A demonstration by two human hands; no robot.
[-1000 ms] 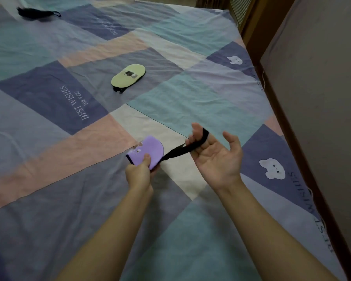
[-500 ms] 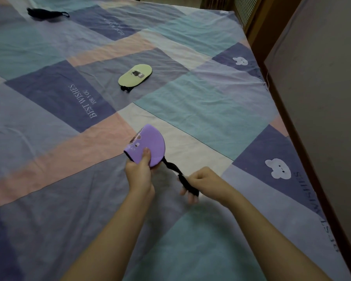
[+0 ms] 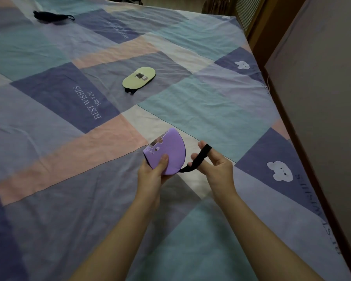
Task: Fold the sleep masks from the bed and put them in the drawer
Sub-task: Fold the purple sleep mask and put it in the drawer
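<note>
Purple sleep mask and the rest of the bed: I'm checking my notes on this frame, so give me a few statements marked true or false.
1. The left hand holds the folded purple sleep mask. True.
2. The right hand is empty. False: it has the mask's black strap looped over its fingers.
3. A yellow-green sleep mask lies flat on the bed. True.
4. The black sleep mask lies right beside the yellow-green one. False: it lies apart, at the far left.

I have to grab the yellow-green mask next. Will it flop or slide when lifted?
The yellow-green mask lies flat and thin on the bedsheet, so it probably bends easily and weighs little. Its black strap pokes out loose beneath, likely to dangle. The cloth sheet should keep it from sliding.
</note>
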